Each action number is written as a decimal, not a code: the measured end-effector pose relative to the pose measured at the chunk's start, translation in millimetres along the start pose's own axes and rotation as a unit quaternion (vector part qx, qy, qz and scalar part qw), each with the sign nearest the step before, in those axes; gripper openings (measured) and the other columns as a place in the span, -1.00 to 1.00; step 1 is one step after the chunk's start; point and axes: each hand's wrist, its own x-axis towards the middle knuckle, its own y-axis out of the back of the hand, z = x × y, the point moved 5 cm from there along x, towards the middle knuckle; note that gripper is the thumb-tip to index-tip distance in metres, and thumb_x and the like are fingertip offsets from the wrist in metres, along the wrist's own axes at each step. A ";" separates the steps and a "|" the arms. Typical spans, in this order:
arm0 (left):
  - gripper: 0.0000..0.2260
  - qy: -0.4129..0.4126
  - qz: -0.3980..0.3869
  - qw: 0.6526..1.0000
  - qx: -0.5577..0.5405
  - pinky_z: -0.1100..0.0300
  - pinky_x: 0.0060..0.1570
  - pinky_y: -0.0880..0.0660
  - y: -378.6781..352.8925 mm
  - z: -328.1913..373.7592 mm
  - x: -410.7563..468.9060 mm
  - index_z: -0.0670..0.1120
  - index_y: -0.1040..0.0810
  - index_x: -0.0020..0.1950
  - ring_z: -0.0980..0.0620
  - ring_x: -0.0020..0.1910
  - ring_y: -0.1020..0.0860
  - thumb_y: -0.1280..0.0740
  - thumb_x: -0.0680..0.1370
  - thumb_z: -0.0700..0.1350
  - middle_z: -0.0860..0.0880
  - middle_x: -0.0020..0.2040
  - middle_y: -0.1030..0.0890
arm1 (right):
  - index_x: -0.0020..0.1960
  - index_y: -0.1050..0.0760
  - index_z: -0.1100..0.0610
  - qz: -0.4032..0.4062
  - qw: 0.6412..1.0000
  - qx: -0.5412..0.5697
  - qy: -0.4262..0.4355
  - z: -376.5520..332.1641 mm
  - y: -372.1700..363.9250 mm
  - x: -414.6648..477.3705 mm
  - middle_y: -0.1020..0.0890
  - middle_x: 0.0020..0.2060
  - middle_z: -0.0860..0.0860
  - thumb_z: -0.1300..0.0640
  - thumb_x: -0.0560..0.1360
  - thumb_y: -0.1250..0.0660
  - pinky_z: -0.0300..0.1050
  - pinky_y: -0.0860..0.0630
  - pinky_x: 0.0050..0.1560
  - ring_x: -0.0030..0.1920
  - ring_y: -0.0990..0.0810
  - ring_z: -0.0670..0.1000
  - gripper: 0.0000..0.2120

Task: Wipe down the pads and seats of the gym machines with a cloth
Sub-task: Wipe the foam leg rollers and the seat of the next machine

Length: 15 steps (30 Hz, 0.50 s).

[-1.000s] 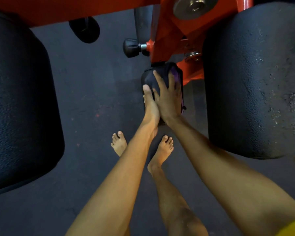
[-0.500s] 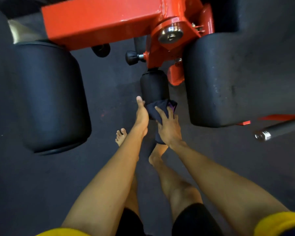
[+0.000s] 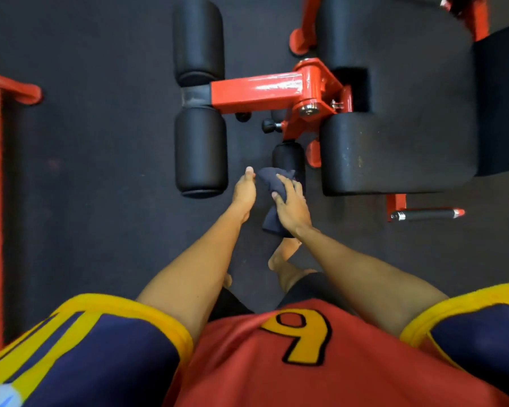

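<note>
Navy cloth clamped in right hand's curled fingers at the small roller pad's end; left hand straight-fingered alongside. Next, likely: spread it onto the seat pad.

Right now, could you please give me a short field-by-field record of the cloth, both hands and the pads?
cloth: dark blue, bunched, at the near end of the small roller pad
right hand: grips the cloth
left hand: fingers straight, beside the cloth; contact unclear
large roller pads: two, black, on the red frame, left of the hands
seat pad: black, right of the small roller pad
</note>
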 end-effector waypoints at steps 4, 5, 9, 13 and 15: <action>-0.65 -0.023 -0.066 0.998 0.007 0.03 0.26 -0.48 29.6 12.8 -38.4 -0.03 -0.50 0.31 0.01 0.27 -0.54 -0.13 0.70 0.15 -0.04 0.33 -0.58 | 0.55 -0.22 -0.21 0.026 0.997 0.059 0.033 -57.7 -6.1 -32.0 -0.29 0.48 -0.08 -0.04 0.67 -0.20 0.21 -0.42 0.36 0.42 -0.42 0.11 -0.53; -0.65 -0.028 -0.073 0.997 -0.004 0.07 0.19 -0.51 38.7 14.9 -46.0 -0.02 -0.52 0.30 0.02 0.23 -0.57 -0.15 0.69 0.17 -0.03 0.28 -0.61 | 0.55 -0.22 -0.21 0.031 0.996 0.073 0.043 -72.4 -8.8 -37.6 -0.29 0.47 -0.08 -0.03 0.67 -0.21 0.18 -0.43 0.37 0.42 -0.42 0.08 -0.53; -0.56 -0.049 -0.105 0.992 -0.058 0.17 0.05 -0.55 85.7 26.3 -68.6 -0.03 -0.54 0.37 0.03 0.17 -0.64 -0.24 0.64 0.22 -0.03 0.21 -0.67 | 0.57 -0.26 -0.07 0.046 0.990 0.119 0.063 -125.3 -26.9 -61.1 -0.31 0.48 0.02 0.04 0.67 -0.26 0.06 -0.36 0.44 0.46 -0.37 0.06 -0.51; -0.61 -0.084 -0.118 0.988 -0.046 0.17 0.02 -0.57 130.8 40.4 -83.4 -0.09 -0.56 0.29 0.01 0.12 -0.66 -0.38 0.59 0.13 -0.06 0.14 -0.70 | 0.58 -0.28 -0.01 0.050 0.984 0.162 0.054 -170.7 -52.3 -83.7 -0.29 0.50 0.06 0.08 0.69 -0.23 0.02 -0.23 0.55 0.51 -0.30 0.02 -0.53; -0.61 -0.103 -0.099 0.989 -0.042 0.11 0.07 -0.60 162.7 45.0 -90.7 -0.10 -0.55 0.32 -0.01 0.11 -0.66 -0.44 0.55 0.04 -0.08 0.16 -0.69 | 0.58 -0.26 -0.02 0.058 0.978 0.191 0.055 -194.0 -70.1 -95.7 -0.28 0.55 0.02 0.12 0.69 -0.19 -0.01 -0.21 0.56 0.53 -0.28 -0.01 -0.53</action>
